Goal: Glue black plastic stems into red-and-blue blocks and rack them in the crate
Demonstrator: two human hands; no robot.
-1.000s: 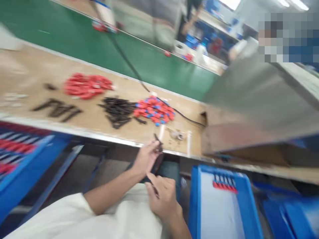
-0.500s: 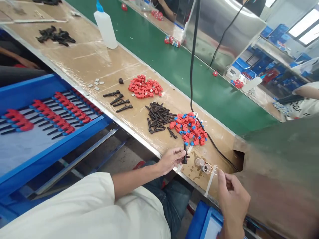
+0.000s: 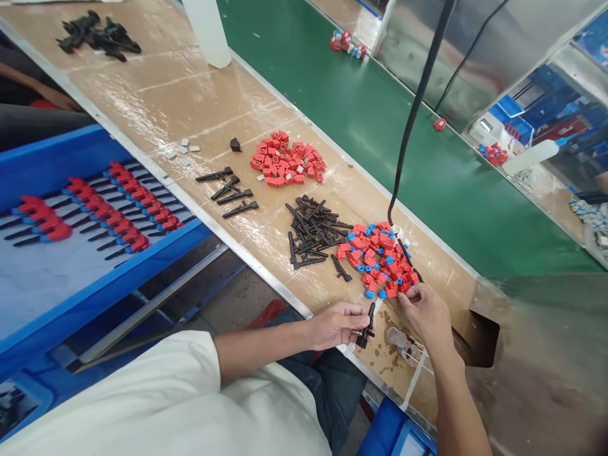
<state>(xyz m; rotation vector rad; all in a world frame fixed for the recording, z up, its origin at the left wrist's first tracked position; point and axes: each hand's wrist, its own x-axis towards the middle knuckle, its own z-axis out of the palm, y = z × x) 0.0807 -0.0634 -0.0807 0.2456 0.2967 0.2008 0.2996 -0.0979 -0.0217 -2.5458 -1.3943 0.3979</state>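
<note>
A black plastic toy gun part [image 3: 365, 326] is pinched upright, slightly tilted, in my left hand [image 3: 339, 324] near the table's front edge. At the near right edge of a pile of red-and-blue plastic pieces [image 3: 375, 253], the thumb and fingers of my right hand [image 3: 425, 313] close on one red-and-blue piece [image 3: 391, 291]. Left of that pile lies a heap of black gun-shaped parts [image 3: 311, 225], with one loose black part [image 3: 341, 268] beside it. Below my right hand are small clear cups [image 3: 399, 339] with thin sticks, partly hidden by the wrist.
Red pieces [image 3: 287, 161] lie farther left, near several black parts in a row [image 3: 232, 190]. A blue tray [image 3: 95, 304] holds rows of assembled pieces. A black cable [image 3: 413, 120] hangs over the table. Beyond runs a green belt [image 3: 304, 95]; a white bottle [image 3: 208, 31] stands beside it.
My right hand has moved from beside the cups up and left to the red-and-blue pile. My left hand still holds the black part, now a little more tilted. The view has shifted.
</note>
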